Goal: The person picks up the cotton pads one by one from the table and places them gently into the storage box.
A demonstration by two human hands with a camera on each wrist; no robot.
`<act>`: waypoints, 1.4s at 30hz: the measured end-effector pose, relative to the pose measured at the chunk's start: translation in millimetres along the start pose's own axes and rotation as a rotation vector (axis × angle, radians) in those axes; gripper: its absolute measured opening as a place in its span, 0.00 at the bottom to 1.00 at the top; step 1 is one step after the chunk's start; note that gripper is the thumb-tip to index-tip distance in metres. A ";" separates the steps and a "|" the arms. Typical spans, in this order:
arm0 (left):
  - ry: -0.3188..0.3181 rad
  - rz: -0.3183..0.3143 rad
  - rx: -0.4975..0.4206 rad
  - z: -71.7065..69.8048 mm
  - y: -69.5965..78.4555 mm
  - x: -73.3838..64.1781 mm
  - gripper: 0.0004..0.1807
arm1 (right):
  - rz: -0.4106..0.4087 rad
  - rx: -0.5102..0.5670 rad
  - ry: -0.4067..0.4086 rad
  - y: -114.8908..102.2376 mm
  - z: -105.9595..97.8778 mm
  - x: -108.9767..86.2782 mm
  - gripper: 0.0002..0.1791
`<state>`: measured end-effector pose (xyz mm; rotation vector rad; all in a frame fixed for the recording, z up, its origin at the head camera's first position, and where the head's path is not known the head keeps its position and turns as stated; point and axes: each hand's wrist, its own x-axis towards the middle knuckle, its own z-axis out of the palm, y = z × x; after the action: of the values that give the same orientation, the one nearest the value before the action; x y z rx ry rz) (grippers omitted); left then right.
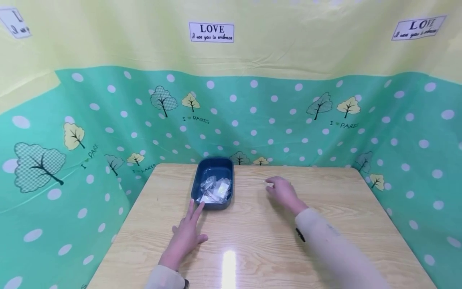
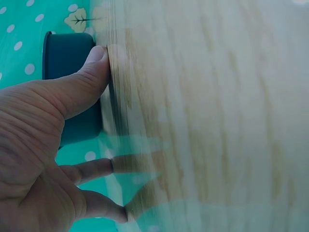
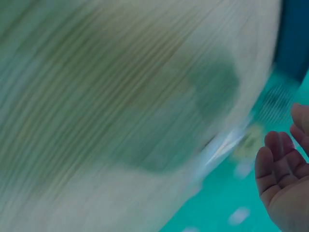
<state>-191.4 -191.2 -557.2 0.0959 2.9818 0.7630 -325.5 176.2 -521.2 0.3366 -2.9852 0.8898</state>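
A dark blue rectangular bin stands at the back of the wooden table, with several clear plastic packets inside. My left hand has its fingers spread, two fingertips at the bin's near left corner; contact is unclear. In the left wrist view, the thumb of that hand overlaps the bin. Right of the bin, my right hand is low over the table, by a small clear packet. The right wrist view shows its loosely curled fingers apart from the shiny packet.
The light wooden table reaches back to a green and yellow curtain with dots and trees. The curtain encloses the left, back and right sides. A bright light reflection lies on the table's near part.
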 end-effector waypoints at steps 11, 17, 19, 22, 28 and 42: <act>0.007 -0.004 -0.001 -1.1 -3.5 -1.6 0.68 | 0.079 -0.073 0.028 69.9 -21.8 0.9 0.25; -0.005 0.003 -0.004 4.1 -5.8 -0.1 0.69 | 0.074 -0.209 -0.063 70.2 -9.9 -2.6 0.17; -0.001 0.005 0.005 3.5 -5.4 0.0 0.69 | 0.076 -0.257 -0.081 66.7 -8.1 -1.9 0.15; 0.005 0.001 0.010 1.7 -4.6 0.4 0.68 | 0.126 -0.270 -0.097 59.1 -7.3 2.1 0.12; -0.008 0.002 0.010 1.3 -3.5 0.7 0.68 | 0.223 -0.348 -0.154 49.5 -8.5 9.4 0.10; 0.003 0.005 0.024 1.1 -4.3 -1.1 0.68 | 0.103 -0.486 -0.094 45.6 -4.4 12.2 0.09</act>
<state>-190.4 -194.5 -560.2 0.1038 2.9946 0.7290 -347.1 213.4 -541.3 0.2173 -3.1893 0.1314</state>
